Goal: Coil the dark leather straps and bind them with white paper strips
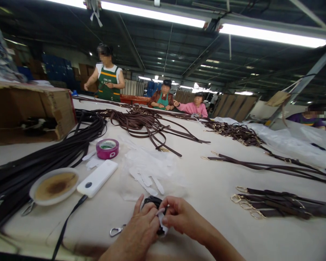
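At the table's near edge my left hand (142, 226) is closed over a small coil of black strap (152, 200), its index finger sticking out. A white strip (162, 219) lies around or against the coil; I cannot tell if it goes all the way round. My right hand (180, 216) pinches this strip between thumb and fingers, right beside my left hand. A silver snap hook (115, 231) lies on the table to the left of my left wrist. Just beyond my hands, loose white strips with toothed edges (145, 181) rest on a clear plastic bag (163, 163).
To the left are a bowl of brown paste (55, 185), a white power bank (97, 178) with a cable, purple tape (107, 148), black straps (51, 159) and a cardboard box (62, 112). Brown straps (141, 121) and straps with gold hooks (274, 203) lie around. Co-workers are beyond.
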